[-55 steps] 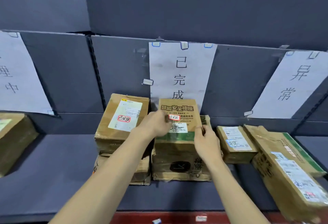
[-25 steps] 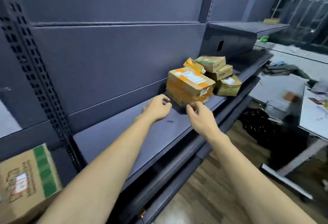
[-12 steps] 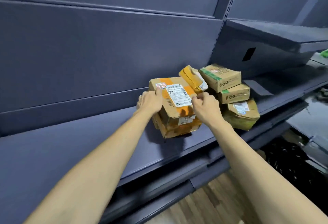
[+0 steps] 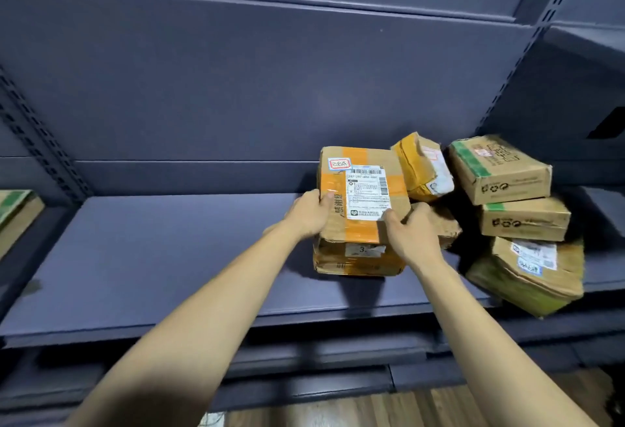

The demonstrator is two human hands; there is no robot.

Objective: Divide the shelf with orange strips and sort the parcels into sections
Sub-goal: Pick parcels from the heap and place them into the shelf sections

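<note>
Here the left hand (image 4: 309,212) grips the left edge of the top parcel (image 4: 362,195), thumb on its face, fingers curled behind. The right hand (image 4: 411,234) grips the lower right corner likewise. The parcel sits tilted on a second parcel (image 4: 355,257) on the dark shelf (image 4: 152,257), beside a loose pile of boxes (image 4: 517,196). Its labelled face points toward the camera; its long axis runs up and away toward the back panel. Lift straight up, keep both grips level, and clear the neighbouring boxes before turning away
</note>
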